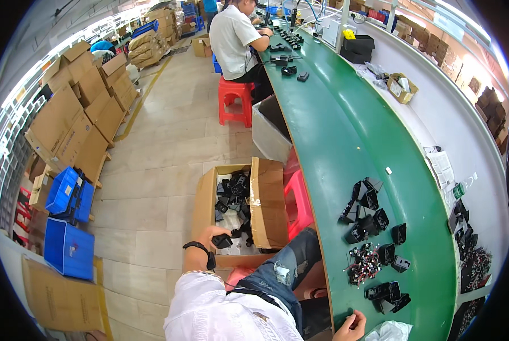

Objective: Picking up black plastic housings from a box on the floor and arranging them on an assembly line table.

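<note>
At the near side of an open cardboard box [268,204], my left hand [210,234] grips a black plastic housing [222,241]. Inside the box are several more black housings [234,187] and some clear plastic film. My right hand [352,327] rests at the near edge of the green table [345,136], its fingers curled together; whatever they hold, if anything, is hidden. Beyond that hand on the table lie a group of black housings [386,292] and a heap of small wired parts [363,265]. Several other black housings [368,199] sit farther up the table.
A clear plastic bag [389,331] is beside my right hand. Pink-red stools [298,199] stand under the table's edge. Ahead, a co-worker [234,42] sits on a red stool [235,102] at the same table. Blue bins [68,249] and stacked cartons [67,128] line the left.
</note>
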### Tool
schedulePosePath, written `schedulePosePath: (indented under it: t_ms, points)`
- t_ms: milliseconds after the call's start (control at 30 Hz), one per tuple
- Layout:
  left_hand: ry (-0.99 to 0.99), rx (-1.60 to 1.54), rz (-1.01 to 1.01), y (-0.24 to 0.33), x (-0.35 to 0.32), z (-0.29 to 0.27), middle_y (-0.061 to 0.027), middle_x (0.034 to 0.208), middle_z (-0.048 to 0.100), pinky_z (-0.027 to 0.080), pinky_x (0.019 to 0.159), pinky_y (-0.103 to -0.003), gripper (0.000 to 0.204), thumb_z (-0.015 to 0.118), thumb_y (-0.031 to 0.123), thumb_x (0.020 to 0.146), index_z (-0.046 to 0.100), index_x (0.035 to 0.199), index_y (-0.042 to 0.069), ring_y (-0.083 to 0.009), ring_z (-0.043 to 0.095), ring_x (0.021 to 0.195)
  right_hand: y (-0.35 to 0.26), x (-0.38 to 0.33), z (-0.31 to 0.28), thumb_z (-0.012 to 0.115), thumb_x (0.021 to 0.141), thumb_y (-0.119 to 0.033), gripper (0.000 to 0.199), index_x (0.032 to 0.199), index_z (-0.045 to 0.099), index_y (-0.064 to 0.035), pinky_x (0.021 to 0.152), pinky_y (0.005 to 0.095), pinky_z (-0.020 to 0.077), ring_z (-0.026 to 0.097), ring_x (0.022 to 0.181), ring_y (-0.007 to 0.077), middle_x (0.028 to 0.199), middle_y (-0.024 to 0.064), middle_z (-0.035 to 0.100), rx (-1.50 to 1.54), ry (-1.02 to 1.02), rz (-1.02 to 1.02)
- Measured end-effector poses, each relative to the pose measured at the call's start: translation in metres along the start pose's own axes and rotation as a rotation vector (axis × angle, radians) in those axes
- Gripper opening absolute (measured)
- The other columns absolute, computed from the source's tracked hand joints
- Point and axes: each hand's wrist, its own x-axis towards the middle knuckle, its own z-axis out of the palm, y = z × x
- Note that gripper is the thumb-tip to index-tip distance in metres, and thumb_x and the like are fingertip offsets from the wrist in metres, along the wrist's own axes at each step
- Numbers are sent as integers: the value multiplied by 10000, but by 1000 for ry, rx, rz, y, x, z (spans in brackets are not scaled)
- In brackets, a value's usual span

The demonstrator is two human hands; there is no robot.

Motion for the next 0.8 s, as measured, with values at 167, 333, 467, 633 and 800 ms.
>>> schedulePosePath:
  t_ms: [167, 333, 467, 633, 800]
  points:
    - [59, -224, 103, 23, -34, -47, -57, 881, 682, 537, 745, -479, 390, 702, 405, 702, 649, 966, 123, -214, 652, 768, 4, 2, 0, 598, 881, -136, 194, 991, 653, 15, 730, 358, 509, 637, 793, 285, 908, 175, 676, 104, 7, -5]
    - [86, -225, 503, 104, -76, -56, -74, 1069, 600, 537, 750, -509, 498, 637, 393, 766, 520, 1193, 166, -226, 620, 874, 7, 4, 4, 601, 878, -137, 193, 983, 658, 14, 733, 360, 510, 638, 793, 290, 909, 180, 677, 102, 14, -19]
    - [-18, -99, 787, 210, -153, 7, -82, 1111, 576, 552, 698, -477, 677, 658, 358, 759, 411, 1362, 175, -219, 592, 949, -4, 3, -1, 599, 876, -137, 187, 970, 665, 11, 730, 361, 512, 639, 788, 287, 904, 180, 678, 82, 26, 42]
    - [204, 478, 1405, 310, -191, 86, -122, 1092, 604, 460, 876, -330, 680, 715, 330, 673, 492, 1265, 80, -242, 591, 962, 12, 2, 5, 607, 876, -142, 192, 970, 662, 16, 707, 355, 512, 638, 770, 283, 889, 167, 680, 83, 41, -24]
    - [384, 775, 1380, 363, -215, 188, -208, 1025, 643, 496, 817, -413, 729, 702, 380, 603, 496, 1253, 123, -371, 623, 929, 42, 1, 20, 537, 886, -35, 113, 947, 610, 25, 555, 220, 395, 521, 623, 98, 715, 31, 574, 266, 115, -115]
